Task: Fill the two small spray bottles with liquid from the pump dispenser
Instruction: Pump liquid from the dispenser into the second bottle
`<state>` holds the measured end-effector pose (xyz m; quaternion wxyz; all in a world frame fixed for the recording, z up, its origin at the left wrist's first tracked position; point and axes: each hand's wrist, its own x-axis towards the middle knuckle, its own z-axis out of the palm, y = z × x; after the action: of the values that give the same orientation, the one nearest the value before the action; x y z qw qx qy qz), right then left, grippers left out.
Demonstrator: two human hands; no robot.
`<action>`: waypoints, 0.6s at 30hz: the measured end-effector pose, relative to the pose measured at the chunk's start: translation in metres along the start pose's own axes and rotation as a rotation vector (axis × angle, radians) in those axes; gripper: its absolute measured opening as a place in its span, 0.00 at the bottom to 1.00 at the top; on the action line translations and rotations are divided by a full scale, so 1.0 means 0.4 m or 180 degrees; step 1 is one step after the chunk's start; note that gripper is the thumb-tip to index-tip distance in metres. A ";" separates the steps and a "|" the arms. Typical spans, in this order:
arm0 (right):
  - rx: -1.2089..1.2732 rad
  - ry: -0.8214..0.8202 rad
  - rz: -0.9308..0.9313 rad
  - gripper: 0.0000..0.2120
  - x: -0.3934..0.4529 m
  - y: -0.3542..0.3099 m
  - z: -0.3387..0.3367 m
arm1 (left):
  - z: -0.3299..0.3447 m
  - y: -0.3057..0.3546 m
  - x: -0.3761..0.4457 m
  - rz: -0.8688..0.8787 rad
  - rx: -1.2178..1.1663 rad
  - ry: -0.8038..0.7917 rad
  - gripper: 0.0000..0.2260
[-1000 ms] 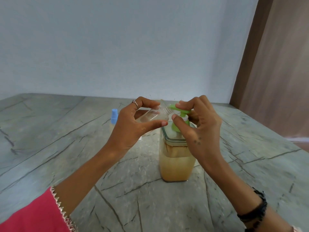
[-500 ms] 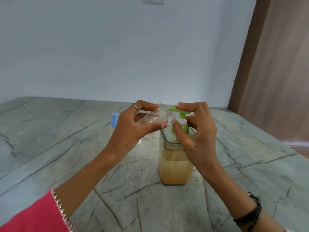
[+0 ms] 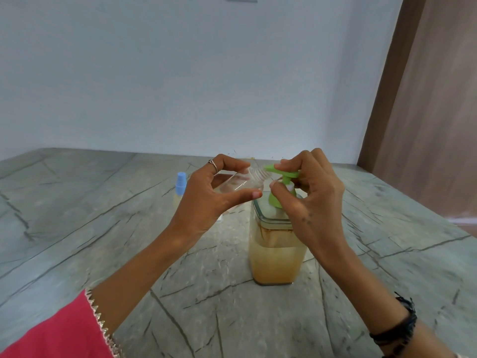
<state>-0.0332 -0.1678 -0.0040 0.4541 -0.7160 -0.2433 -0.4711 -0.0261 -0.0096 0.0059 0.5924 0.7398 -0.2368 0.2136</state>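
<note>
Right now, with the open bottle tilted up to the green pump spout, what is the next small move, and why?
Probably press the pump head down. The left hand holds the small clear bottle tilted, its threaded neck right at the spout tip, and it looks nearly empty. The right hand already has fingers on top of the head, and the dispenser holds plenty of amber liquid.

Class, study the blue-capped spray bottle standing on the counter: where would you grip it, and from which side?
Probably grip the blue-capped spray bottle round its pale body below the cap, coming from its left. It stands upright, the cap looks narrow, and the left hand crowds its right side.
</note>
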 end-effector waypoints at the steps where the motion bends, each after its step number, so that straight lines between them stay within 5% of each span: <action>1: -0.0003 0.0007 -0.0019 0.08 -0.003 0.001 0.000 | 0.000 0.000 0.000 -0.0007 0.0002 0.0006 0.18; 9: 0.0023 0.0057 -0.0069 0.13 -0.013 0.007 0.003 | 0.001 0.000 0.002 0.0011 -0.0042 0.0027 0.18; 18: 0.0172 0.0030 0.0030 0.06 0.010 -0.005 -0.001 | 0.003 0.003 -0.004 -0.0003 -0.0031 -0.0014 0.18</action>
<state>-0.0330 -0.1674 0.0004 0.4766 -0.7024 -0.2503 -0.4656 -0.0280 -0.0109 0.0055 0.5956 0.7375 -0.2388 0.2106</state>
